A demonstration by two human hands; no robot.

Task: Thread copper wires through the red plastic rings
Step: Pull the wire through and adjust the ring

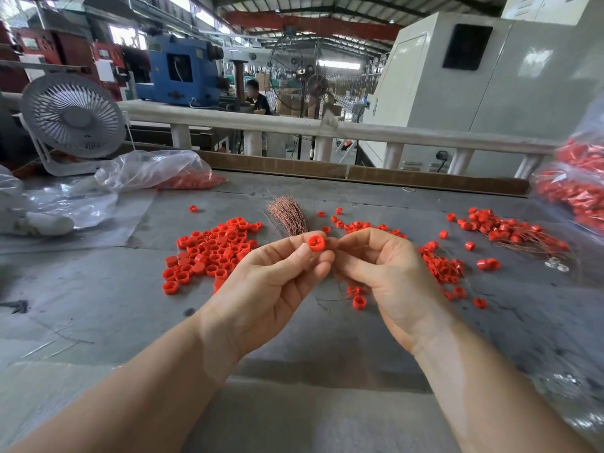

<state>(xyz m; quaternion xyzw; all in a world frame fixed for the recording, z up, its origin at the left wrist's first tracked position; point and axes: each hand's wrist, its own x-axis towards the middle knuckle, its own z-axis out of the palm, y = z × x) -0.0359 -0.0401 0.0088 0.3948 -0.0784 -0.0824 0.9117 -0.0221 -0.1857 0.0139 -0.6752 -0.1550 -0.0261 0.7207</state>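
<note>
At the centre of the frame the left hand (274, 273) is pinching a red ring (316, 243) between thumb and fingertips, palm turned up. The right hand (379, 266) is curling its fingers beside the ring, pinching something too thin to make out. A copper wire bundle (289, 214) is lying just behind, on the grey table (98, 305).

no readable text, labels, brands or numbers anywhere

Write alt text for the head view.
The left hand pinches a red ring while the right hand meets it, fingertips pinched. Loose rings and a copper wire bundle lie on the grey table.
</note>
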